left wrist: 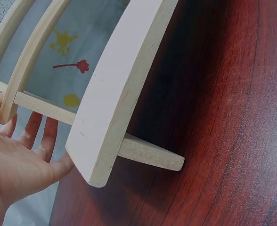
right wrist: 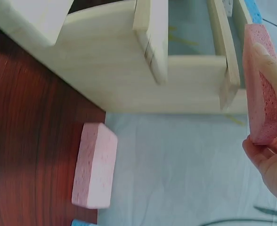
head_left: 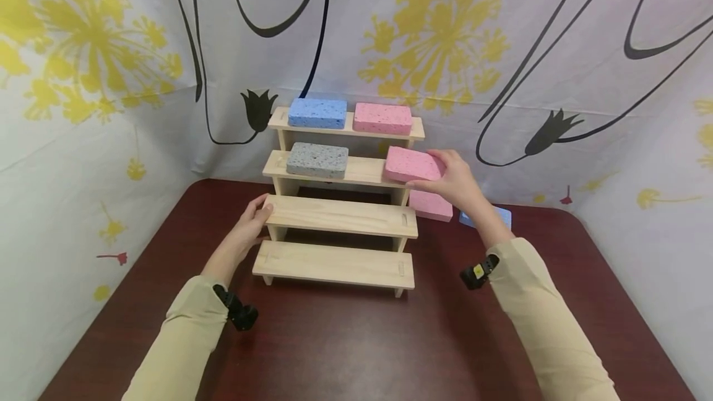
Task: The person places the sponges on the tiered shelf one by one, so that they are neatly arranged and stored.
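A stepped wooden rack (head_left: 340,213) with several shelves stands on the table. My right hand (head_left: 453,181) grips a pink sponge (head_left: 413,164), thumb on one side and fingers on the other, at the right end of the second shelf from the top. The right wrist view shows that sponge (right wrist: 261,84) held on its edge beside the shelf ends. My left hand (head_left: 250,228) holds the rack's left end at the third shelf down, thumb over the board; its fingers (left wrist: 49,136) reach behind the side frame. A grey sponge (head_left: 317,161) lies left on the second shelf.
On the top shelf sit a blue sponge (head_left: 317,113) and another pink sponge (head_left: 382,118). Right of the rack, a pink sponge (head_left: 431,205) and a blue sponge (head_left: 504,216) lie on the dark red table (head_left: 334,339). Patterned cloth (head_left: 356,48) hangs behind.
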